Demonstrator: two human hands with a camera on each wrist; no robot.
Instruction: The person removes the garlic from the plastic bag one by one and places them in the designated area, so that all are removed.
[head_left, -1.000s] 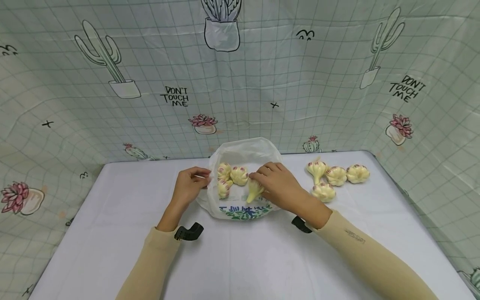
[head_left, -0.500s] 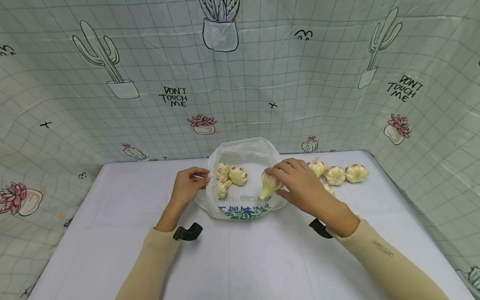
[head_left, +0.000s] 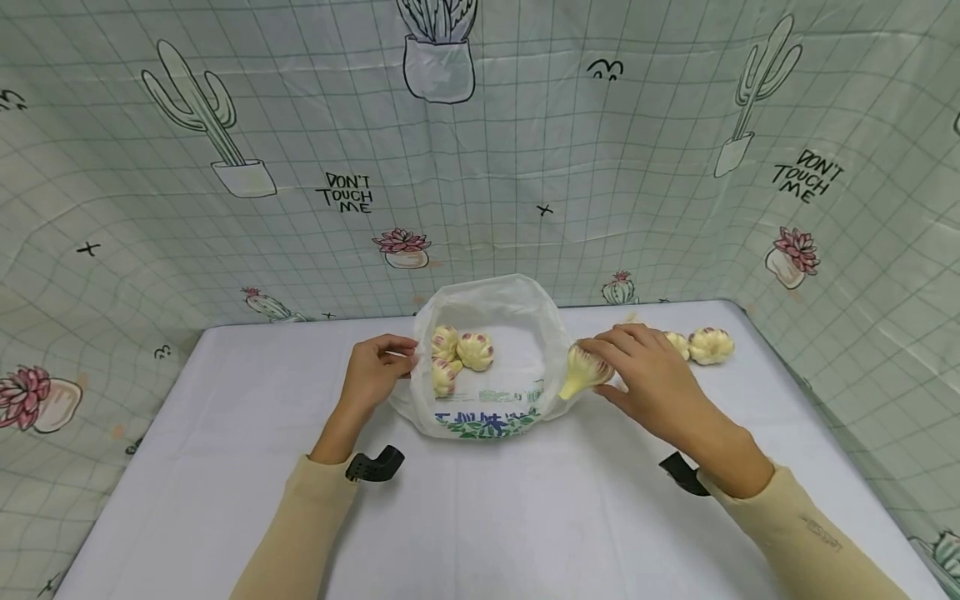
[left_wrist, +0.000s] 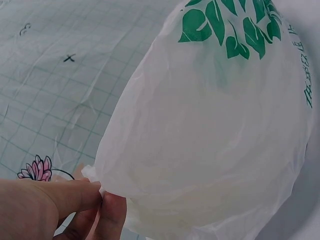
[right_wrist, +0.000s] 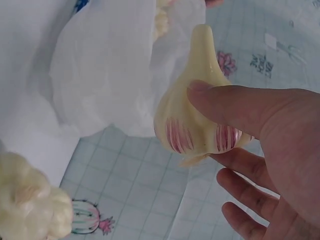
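My left hand (head_left: 377, 371) pinches the left rim of a white plastic bag (head_left: 517, 292) printed with green leaves and blue characters; in the left wrist view, thumb and fingers grip its edge. The bag's mouth faces me, and a few garlic bulbs (head_left: 476, 352) lie inside at its left. My right hand (head_left: 652, 375) holds another garlic bulb (head_left: 585, 371) just right of the bag's mouth. In the right wrist view, the thumb presses on the side of this held bulb (right_wrist: 175, 120), whose pale neck points up and whose base has purple streaks.
More garlic bulbs (head_left: 711, 346) rest at the table's back right, some hidden behind my right hand. The white-covered table (head_left: 480, 525) ends at a patterned cloth backdrop (head_left: 480, 167) that also runs along both sides.
My right hand has carried the garlic bulb rightward, from inside the bag's mouth to just past its right rim. The left hand keeps its hold on the bag.
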